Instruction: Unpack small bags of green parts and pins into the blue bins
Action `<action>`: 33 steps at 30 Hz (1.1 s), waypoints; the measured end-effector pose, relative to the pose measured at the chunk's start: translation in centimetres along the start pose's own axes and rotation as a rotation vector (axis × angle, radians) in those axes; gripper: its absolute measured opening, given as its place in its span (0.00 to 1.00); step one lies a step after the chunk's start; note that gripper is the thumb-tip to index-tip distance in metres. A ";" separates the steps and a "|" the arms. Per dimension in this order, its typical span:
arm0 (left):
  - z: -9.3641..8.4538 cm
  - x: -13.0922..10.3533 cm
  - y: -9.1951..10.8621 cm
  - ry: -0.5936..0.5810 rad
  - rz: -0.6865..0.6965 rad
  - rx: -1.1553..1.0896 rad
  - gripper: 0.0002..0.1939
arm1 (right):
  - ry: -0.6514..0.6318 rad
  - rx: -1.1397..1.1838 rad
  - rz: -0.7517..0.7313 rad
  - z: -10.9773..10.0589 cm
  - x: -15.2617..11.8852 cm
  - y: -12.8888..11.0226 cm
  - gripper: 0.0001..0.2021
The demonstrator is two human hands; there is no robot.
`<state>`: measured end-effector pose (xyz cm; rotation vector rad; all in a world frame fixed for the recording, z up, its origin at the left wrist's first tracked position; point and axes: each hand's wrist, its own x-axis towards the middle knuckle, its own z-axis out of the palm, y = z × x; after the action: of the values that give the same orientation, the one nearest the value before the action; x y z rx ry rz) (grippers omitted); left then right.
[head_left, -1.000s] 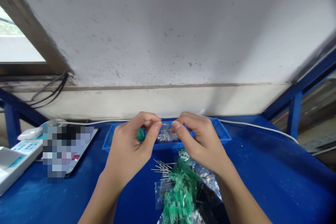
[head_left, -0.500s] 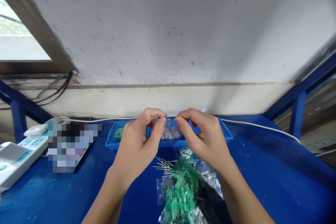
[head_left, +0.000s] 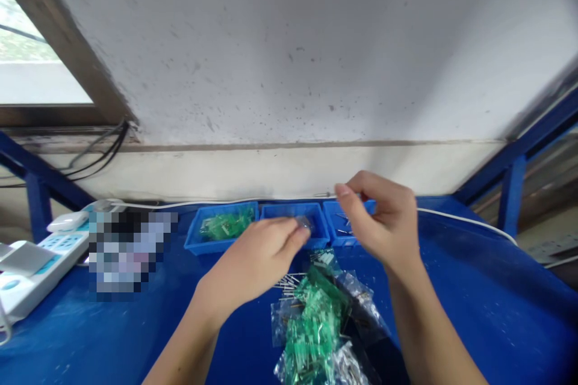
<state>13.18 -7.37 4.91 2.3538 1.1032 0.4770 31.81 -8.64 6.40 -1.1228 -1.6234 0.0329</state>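
Observation:
My left hand [head_left: 257, 252] reaches over the middle blue bin [head_left: 321, 234]. Its thumb and fingers are closed at a small clear plastic bag [head_left: 306, 222], partly covered by the fingertips. Raised above the right blue bin [head_left: 332, 225], my right hand [head_left: 383, 216] pinches a thin metal pin [head_left: 329, 195], whose tip sticks out to the left. Several similar pins lie in that right bin. Below the hands is a pile of green plastic bags [head_left: 311, 337] and loose silver pins [head_left: 289, 284].
Green packets [head_left: 226, 224] fill the left blue bin [head_left: 192, 240]. A white power strip [head_left: 40, 271] and a blurred-out object [head_left: 129, 252] lie on the left. A white cable [head_left: 469, 221] runs along the wall behind the bins. Blue frame posts [head_left: 509, 198] stand at the sides.
My hands have moved apart. The left went down to the middle bin and the clear bag; the right moved right and slightly up, with the pin in its fingers.

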 end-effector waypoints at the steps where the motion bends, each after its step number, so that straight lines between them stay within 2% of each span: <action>1: 0.6 -0.1 -0.3 -0.132 -0.007 0.103 0.14 | 0.027 -0.076 0.028 -0.6 0.1 0.8 0.12; 3: 1.9 0.0 -0.8 -0.357 -0.064 0.290 0.11 | 0.030 -0.259 0.130 -1.7 0.4 2.5 0.11; 5: 3.1 0.2 -1.3 -0.455 -0.137 0.401 0.11 | -0.008 -0.402 0.230 -2.4 0.7 3.8 0.09; 7: 4.0 0.7 -1.7 -0.468 -0.183 0.440 0.11 | -0.027 -0.445 0.293 -2.7 0.8 4.3 0.13; 10: 4.4 1.3 -2.3 -0.477 -0.216 0.454 0.08 | -0.028 -0.363 0.328 -2.5 0.9 3.7 0.15; 16: 4.3 1.2 -3.1 -0.491 -0.238 0.452 0.05 | -0.169 -0.214 0.269 -1.1 0.8 2.3 0.15; 21: 4.3 1.0 -3.1 -0.449 -0.233 0.440 0.04 | -0.316 -0.132 0.204 -0.4 0.6 1.1 0.15; 24: 3.8 0.5 -2.8 -0.393 -0.166 0.387 0.06 | -0.400 -0.080 0.146 0.2 0.5 0.0 0.14; 26: 3.2 -0.4 -2.6 -0.357 -0.112 0.340 0.07 | -0.406 -0.037 0.103 0.8 -0.1 -0.5 0.12; 28: 2.8 -1.7 -2.8 -0.296 -0.048 0.224 0.08 | -0.406 0.036 0.050 1.5 -1.6 -0.6 0.11; 30: 2.6 -3.2 -3.4 -0.178 -0.023 0.050 0.10 | -0.426 0.092 -0.015 2.1 -4.1 -0.3 0.10; 33: 3.1 -5.0 -4.6 -0.032 -0.073 -0.156 0.10 | -0.447 0.046 -0.027 2.8 -8.5 0.8 0.10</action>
<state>8.87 -9.61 -0.71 2.1712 1.0923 0.4800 29.64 -12.44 -1.44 -1.1096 -2.0201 0.3217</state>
